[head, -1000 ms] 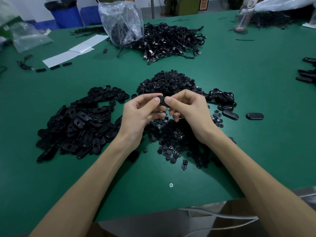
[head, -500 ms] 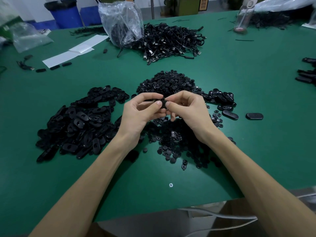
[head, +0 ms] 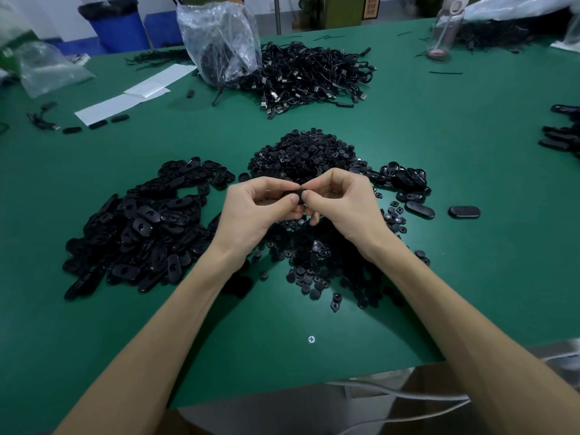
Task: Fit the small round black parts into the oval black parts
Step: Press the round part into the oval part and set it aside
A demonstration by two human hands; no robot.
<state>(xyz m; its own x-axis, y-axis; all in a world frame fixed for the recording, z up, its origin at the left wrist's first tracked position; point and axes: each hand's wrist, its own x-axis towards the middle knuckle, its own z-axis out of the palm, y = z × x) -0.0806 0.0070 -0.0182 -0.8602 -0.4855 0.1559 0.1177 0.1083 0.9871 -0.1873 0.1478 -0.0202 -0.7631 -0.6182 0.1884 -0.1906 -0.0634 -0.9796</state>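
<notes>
My left hand (head: 260,208) and my right hand (head: 342,202) meet above the middle of the green table, both pinching one oval black part (head: 293,196) between thumbs and fingers. Most of that part is hidden by my fingers, and I cannot tell whether a small round part sits in it. A pile of oval black parts (head: 141,224) lies to the left. Small round black parts (head: 314,255) are heaped under my hands, with a bigger mound (head: 304,152) behind them.
More oval parts (head: 405,180) and two single ones (head: 464,211) lie to the right. A heap of black cables (head: 310,73) and a plastic bag (head: 219,42) stand at the back. White paper sheets (head: 131,95) lie back left. The table's front edge (head: 314,384) is near.
Both hands have kept the oval part between them and shifted slightly lower; the fingertips have closed more tightly round it.
</notes>
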